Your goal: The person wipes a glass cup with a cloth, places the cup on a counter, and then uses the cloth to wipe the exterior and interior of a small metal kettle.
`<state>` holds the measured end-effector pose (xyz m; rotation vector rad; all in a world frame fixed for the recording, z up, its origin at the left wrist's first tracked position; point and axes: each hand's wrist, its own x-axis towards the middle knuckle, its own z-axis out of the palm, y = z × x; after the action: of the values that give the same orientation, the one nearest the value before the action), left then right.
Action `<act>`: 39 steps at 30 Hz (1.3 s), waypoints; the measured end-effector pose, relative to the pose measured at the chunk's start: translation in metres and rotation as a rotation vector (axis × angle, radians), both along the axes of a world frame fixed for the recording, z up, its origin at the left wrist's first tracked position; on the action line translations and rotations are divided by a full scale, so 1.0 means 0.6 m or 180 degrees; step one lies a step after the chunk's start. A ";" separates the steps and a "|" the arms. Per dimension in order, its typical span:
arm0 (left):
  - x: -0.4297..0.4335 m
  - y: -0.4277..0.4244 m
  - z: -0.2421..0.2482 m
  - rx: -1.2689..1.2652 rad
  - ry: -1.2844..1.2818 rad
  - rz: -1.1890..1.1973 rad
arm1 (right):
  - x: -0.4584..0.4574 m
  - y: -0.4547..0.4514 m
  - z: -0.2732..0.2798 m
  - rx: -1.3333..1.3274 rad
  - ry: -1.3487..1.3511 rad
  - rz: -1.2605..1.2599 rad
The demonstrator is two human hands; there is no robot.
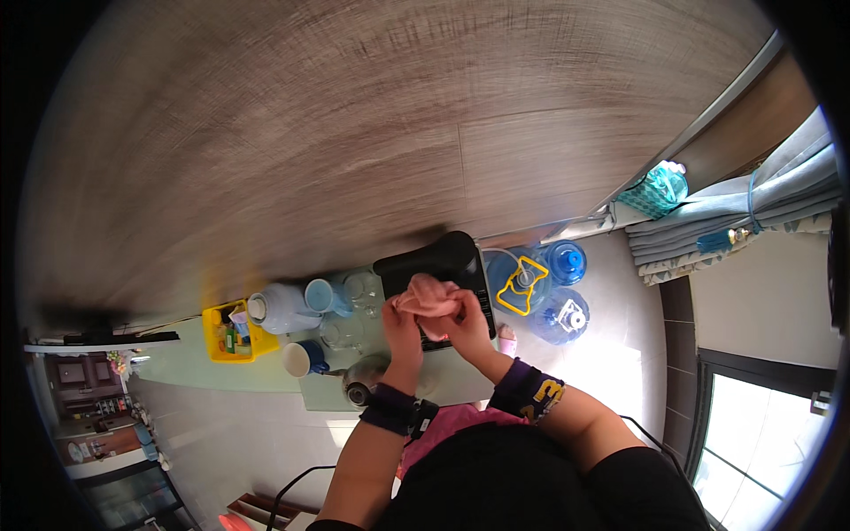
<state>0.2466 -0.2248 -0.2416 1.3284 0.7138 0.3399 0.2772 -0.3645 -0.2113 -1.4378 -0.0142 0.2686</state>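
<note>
A crumpled pink cloth (428, 297) is gripped by both my hands, bunched up between them. My left hand (402, 326) pinches its left side, and my right hand (469, 325) holds its right side. Below the cloth is a black appliance (435, 255) with a red lit display, partly hidden by my hands. Left of it on the pale green table stand a light blue mug (320, 295), several clear glasses (362, 290), and a dark blue mug (303, 359) with a pale inside. A metal kettle (362, 383) sits close to my left wrist.
A pale blue thermos jug (282, 308) stands beside a yellow basket (251, 354) of small packets. Large water bottles (560, 315) stand on the floor at the right, one with a yellow handle (522, 285). A wood-grain panel (372, 133) rises along the far side. Curtains (744, 206) hang at right.
</note>
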 end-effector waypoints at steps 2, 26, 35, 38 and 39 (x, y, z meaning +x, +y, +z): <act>0.046 -0.057 0.017 -0.0265 -0.0393 0.0086 | 0.014 -0.025 -0.006 0.0174 -0.0119 -0.0372; 0.091 -0.152 0.051 -0.0320 -0.0586 -0.0140 | 0.093 -0.091 0.005 -0.0370 -0.0715 -0.0318; 0.112 -0.146 0.017 0.0756 -0.0950 -0.0621 | 0.139 -0.074 0.001 -0.0685 -0.1326 0.0205; 0.110 -0.138 -0.005 0.1122 -0.0725 -0.0778 | 0.143 -0.086 -0.037 -0.1007 -0.1296 0.0240; 0.108 -0.128 -0.014 0.1192 -0.0661 -0.0833 | 0.140 -0.087 -0.041 -0.1180 -0.1372 0.0262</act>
<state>0.3117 -0.3017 -0.2502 1.6908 0.3029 0.4055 0.3612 -0.4167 -0.2356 -1.8444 -0.3931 0.0220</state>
